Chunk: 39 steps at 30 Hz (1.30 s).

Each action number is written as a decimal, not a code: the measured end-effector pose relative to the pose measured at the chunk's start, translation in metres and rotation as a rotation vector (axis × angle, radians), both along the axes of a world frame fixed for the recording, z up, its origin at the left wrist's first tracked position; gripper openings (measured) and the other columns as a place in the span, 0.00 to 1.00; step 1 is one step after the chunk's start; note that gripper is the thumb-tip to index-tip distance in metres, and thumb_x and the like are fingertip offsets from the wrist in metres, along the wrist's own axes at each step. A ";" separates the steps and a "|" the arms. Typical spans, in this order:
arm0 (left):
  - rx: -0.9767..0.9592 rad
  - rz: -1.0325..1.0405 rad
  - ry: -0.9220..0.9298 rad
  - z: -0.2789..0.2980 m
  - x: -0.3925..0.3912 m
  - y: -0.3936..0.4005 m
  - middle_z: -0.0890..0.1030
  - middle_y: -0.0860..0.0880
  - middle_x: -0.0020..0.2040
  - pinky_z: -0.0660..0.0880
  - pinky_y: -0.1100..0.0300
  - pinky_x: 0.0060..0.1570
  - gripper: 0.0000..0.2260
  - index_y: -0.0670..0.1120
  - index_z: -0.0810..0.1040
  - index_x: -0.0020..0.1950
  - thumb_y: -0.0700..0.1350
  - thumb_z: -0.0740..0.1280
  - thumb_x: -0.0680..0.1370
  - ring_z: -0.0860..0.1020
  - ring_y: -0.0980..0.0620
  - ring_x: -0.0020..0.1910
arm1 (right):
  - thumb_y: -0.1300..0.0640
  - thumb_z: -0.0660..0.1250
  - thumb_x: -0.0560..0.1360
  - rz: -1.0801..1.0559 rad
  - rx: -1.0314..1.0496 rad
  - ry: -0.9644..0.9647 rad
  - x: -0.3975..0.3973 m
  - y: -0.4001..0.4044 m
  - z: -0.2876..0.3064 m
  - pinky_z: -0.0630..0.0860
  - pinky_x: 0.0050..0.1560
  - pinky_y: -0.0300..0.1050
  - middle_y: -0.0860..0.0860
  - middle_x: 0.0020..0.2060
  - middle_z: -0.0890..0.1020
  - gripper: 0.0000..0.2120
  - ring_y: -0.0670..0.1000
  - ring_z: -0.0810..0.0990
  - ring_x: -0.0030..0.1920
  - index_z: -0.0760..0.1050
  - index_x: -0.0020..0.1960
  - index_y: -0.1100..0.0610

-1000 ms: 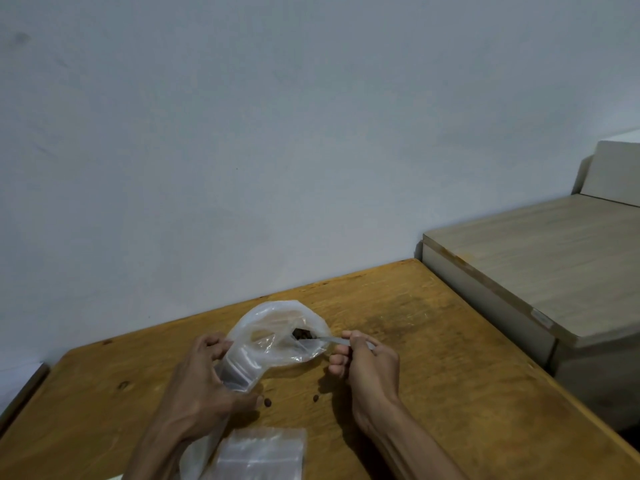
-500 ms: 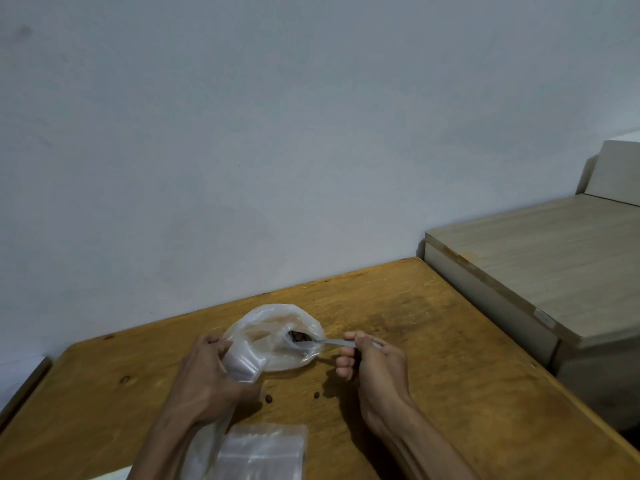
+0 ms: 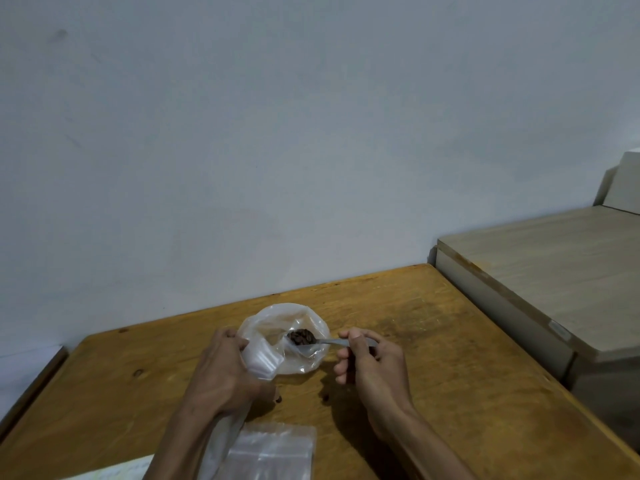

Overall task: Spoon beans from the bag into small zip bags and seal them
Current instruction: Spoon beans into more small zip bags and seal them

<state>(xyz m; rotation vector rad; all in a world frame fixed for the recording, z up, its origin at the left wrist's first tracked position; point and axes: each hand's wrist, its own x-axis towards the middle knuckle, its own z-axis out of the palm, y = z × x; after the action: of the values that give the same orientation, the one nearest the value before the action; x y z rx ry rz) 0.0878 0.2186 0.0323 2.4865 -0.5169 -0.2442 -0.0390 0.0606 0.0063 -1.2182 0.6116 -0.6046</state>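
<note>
A clear plastic bean bag (image 3: 298,318) lies open on the wooden table (image 3: 433,341). My left hand (image 3: 221,372) grips the bag's near edge together with a small zip bag (image 3: 265,360). My right hand (image 3: 372,365) pinches the handle of a spoon (image 3: 322,342). The spoon's bowl, heaped with dark brown beans (image 3: 302,337), sits at the mouth of the big bag, just right of the small zip bag's opening. Two loose beans (image 3: 278,399) lie on the table between my hands.
A stack of empty small zip bags (image 3: 273,452) lies at the table's near edge by my left forearm. A pale paper corner (image 3: 114,471) shows at bottom left. A lighter wooden cabinet (image 3: 554,271) adjoins the table on the right; a bare wall stands behind.
The spoon has come up out of the big bag with a load of beans and now sits higher, nearer the small zip bag. My left hand kept its hold.
</note>
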 end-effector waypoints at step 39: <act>-0.055 -0.025 -0.082 -0.014 0.007 -0.003 0.66 0.54 0.61 0.73 0.62 0.54 0.50 0.43 0.69 0.73 0.51 0.85 0.55 0.69 0.54 0.57 | 0.61 0.61 0.83 -0.049 0.136 -0.012 0.005 -0.006 0.015 0.77 0.28 0.40 0.56 0.35 0.80 0.10 0.48 0.77 0.29 0.79 0.51 0.63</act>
<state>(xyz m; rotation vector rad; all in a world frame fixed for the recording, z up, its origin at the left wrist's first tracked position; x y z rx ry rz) 0.0944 0.2153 0.0186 2.4457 -0.5811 -0.1360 -0.0338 0.0547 0.0213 -1.0746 0.6639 -0.6015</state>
